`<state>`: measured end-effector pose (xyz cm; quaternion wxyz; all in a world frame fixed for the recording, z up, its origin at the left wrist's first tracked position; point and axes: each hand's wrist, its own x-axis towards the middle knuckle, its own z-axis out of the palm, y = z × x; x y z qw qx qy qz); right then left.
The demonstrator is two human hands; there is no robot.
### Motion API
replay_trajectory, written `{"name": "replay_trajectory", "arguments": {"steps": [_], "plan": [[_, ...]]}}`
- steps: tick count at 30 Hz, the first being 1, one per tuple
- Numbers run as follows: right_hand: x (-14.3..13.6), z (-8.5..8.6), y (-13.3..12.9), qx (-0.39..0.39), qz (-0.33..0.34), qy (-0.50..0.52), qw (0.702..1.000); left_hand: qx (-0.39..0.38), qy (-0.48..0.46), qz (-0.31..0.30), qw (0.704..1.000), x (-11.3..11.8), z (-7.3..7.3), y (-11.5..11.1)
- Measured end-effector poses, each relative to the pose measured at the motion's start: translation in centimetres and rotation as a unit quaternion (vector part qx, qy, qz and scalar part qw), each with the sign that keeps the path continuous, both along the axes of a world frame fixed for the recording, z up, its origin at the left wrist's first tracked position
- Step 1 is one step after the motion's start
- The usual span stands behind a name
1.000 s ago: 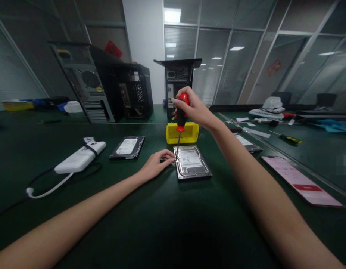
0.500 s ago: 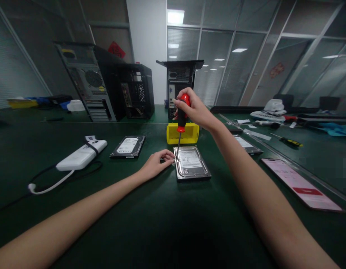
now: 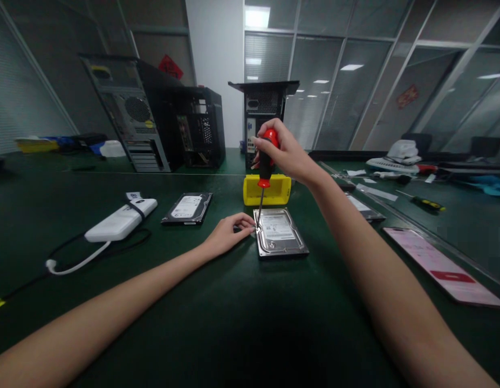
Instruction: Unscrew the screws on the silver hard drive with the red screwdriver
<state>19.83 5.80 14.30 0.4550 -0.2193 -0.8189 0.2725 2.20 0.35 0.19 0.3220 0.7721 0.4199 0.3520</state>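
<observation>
A silver hard drive (image 3: 280, 231) with a white label lies flat on the dark green table in front of me. My right hand (image 3: 280, 145) is wrapped round the red and black handle of a screwdriver (image 3: 265, 170). Its shaft points down, slightly tilted, and the tip meets the drive near the left edge. My left hand (image 3: 229, 233) rests on the table at that edge, thumb and fingertips pinched together against the drive, close to the screwdriver tip. What lies between those fingertips is too small to make out. Right behind the drive stands a yellow open box (image 3: 267, 200).
To the left are a second hard drive (image 3: 187, 208) and a white power strip (image 3: 121, 220) with cables. At right lie another drive (image 3: 365, 209), a phone (image 3: 444, 267) and a yellow-black screwdriver (image 3: 426, 203). Computer cases (image 3: 158, 113) stand at the back.
The whole view has shifted slightly, so things sit a little further right and higher. Both hands, the screwdriver and the drive keep nearly the same places relative to each other.
</observation>
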Motion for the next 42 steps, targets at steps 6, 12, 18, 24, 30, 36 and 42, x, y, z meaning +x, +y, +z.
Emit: {"name": "replay_trajectory", "arguments": {"steps": [6,12,18,24,30,36,42], "plan": [[0.00,-0.26,0.31,0.004,0.000,-0.012,1.000,-0.004,0.000,0.000,1.000,-0.03,-0.01,0.00],[-0.22,-0.48,0.40,0.018,-0.007,-0.017,1.000,-0.005,-0.004,-0.002,1.000,-0.08,-0.13,0.00],[-0.17,-0.45,0.54,0.025,-0.007,-0.021,0.999,-0.008,-0.008,-0.008,1.000,-0.09,-0.03,-0.07],[-0.06,-0.35,0.53,0.016,-0.010,-0.010,1.000,-0.009,-0.010,-0.012,1.000,-0.11,-0.11,0.04],[-0.19,-0.22,0.26,0.027,-0.010,0.005,1.000,-0.009,-0.005,-0.013,1.000,-0.15,-0.20,0.13],[-0.29,-0.28,0.03,0.029,-0.012,-0.005,0.999,-0.004,0.003,-0.015,1.000,-0.29,-0.28,0.19],[-0.31,-0.32,0.10,0.028,-0.013,-0.008,0.999,-0.004,0.000,-0.021,1.000,-0.37,-0.40,0.25]]}}
